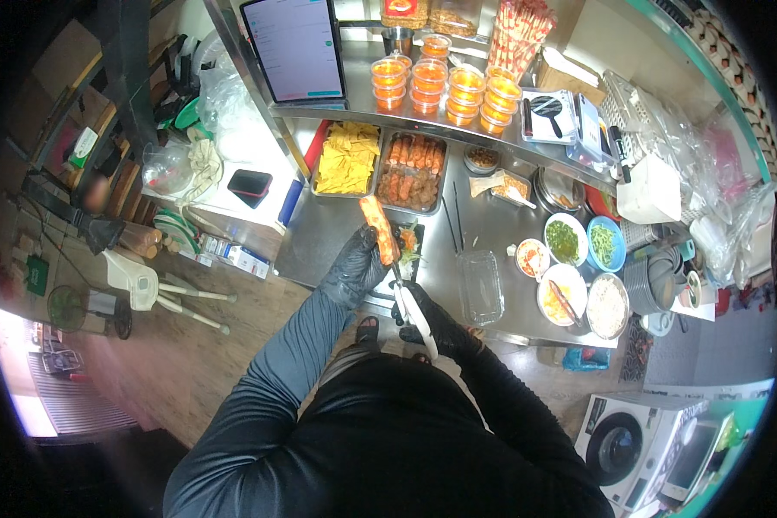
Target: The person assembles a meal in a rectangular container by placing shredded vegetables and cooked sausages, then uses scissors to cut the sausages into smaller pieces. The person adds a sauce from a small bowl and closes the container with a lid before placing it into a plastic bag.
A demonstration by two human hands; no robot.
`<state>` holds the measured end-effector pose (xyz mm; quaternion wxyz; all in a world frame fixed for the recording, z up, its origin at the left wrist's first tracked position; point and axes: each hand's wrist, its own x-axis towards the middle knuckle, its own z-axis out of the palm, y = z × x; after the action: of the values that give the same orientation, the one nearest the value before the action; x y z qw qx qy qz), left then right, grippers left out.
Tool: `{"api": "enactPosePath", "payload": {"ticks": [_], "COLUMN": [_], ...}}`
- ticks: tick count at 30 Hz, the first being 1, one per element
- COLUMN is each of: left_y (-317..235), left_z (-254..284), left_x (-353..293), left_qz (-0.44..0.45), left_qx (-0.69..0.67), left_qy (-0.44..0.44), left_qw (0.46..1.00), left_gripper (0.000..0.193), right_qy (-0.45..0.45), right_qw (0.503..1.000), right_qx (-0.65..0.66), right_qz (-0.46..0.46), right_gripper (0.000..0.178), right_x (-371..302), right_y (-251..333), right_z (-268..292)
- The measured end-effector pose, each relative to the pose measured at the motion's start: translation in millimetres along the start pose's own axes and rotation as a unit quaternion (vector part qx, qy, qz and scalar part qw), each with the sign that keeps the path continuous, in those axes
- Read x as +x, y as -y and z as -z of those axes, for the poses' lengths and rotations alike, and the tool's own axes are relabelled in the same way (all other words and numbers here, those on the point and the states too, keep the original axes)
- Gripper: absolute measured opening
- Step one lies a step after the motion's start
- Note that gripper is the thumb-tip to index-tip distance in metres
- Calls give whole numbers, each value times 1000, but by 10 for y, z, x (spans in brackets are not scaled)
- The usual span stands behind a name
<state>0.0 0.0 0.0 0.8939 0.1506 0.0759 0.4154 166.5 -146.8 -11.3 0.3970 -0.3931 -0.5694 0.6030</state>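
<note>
In my black-gloved left hand [358, 268] is a long, browned piece of grilled meat [378, 226], held upright over the steel counter's front. My right hand [445, 330], also gloved in black, is closed round white-handled scissors [418, 318]. Their metal end touches or nearly touches the bottom of the meat; the exact contact is too small to tell. Partly behind my hands sits a dark tray [415, 242] with shredded vegetables and greens. Just beyond, a steel tray [441, 200] carries rolls and browned meat, beside a tray of yellow wrappers or slices [347, 160].
A clear plastic box [481, 287] lies right of my hands, near dark chopsticks [454, 216]. Bowls of chopped greens [564, 241] and other fillings crowd the right side. Stacked orange sauce cups [427, 86] and a tablet [293, 52] occupy the shelf above.
</note>
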Motion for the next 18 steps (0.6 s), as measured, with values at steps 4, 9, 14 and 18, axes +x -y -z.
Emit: {"api": "enactPosePath", "payload": {"ticks": [4,9,14,18], "left_y": [-41,-95,-117,-144], "left_z": [-1,-80,-78,-199], "left_x": [-4,-9,-24,-36], "left_qz": [7,-10,-1,-3], "left_qx": [-28,-15,-7,43], "left_qy": [2,-42,-49,-46], "left_qw": [1000,999,999,998], "left_gripper": [44,42,45,48], "right_qy": [-40,-105,-91,-86], "right_qw": [999,991,996,996], "right_qx": [-10,-72,22,21], "right_qz": [-12,45,-7,-23], "right_gripper": [62,39,33,39], "right_x": [31,41,-51,-88], "right_y": [-179,-266,-198,-102], "right_z": [-27,-138,-174,-157]}}
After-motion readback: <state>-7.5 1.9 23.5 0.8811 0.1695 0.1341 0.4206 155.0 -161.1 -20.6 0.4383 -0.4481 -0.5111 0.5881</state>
